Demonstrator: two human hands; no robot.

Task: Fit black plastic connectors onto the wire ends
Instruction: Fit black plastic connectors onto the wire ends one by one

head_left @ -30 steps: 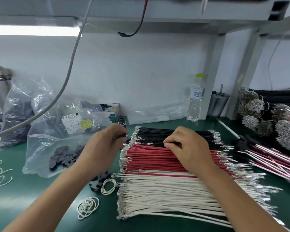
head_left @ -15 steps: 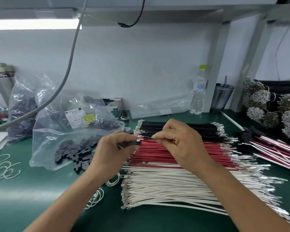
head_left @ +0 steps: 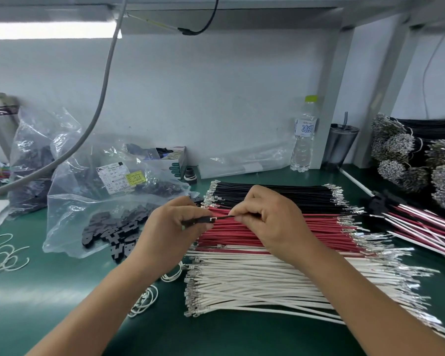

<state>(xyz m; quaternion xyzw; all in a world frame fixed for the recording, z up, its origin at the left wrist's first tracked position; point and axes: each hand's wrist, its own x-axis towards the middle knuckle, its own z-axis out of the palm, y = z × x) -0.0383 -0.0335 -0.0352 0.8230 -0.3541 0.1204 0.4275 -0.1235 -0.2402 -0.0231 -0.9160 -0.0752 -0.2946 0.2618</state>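
Two bare forearms reach in from the bottom edge of the frame over a green work mat (head_left: 49,291). Nearest the viewer, at lower centre, lies a fanned row of white wires (head_left: 267,286) tipped with metal terminals, with loose white loops (head_left: 144,301) just left of them. At mid-frame the left hand (head_left: 170,232) curls its fingers around a black plastic connector (head_left: 199,220), thumb pressed along the top, so the grip is clamped on the part. Just beside it, the right hand (head_left: 270,224) pinches a single black wire (head_left: 224,217) between thumb and forefinger, the other fingers folded in; the wire's metal tip meets the connector's mouth, though whether it is seated inside cannot be told from this angle. Both hands hover over a band of red wires (head_left: 324,227), and behind that sits a band of black wires (head_left: 272,192). To the left of the hands, a clear plastic bag (head_left: 70,214) spills more black connectors (head_left: 113,232) onto the mat. Bundled wire sets (head_left: 421,224) fan out at the right edge. Farther back, against the white wall, stand a water bottle (head_left: 305,140) with a green cap and a dark tumbler (head_left: 341,145) at centre right, and a small cardboard box (head_left: 174,163) behind the bag. A grey cable (head_left: 106,80) droops across the upper left beneath a lit strip lamp (head_left: 49,30).
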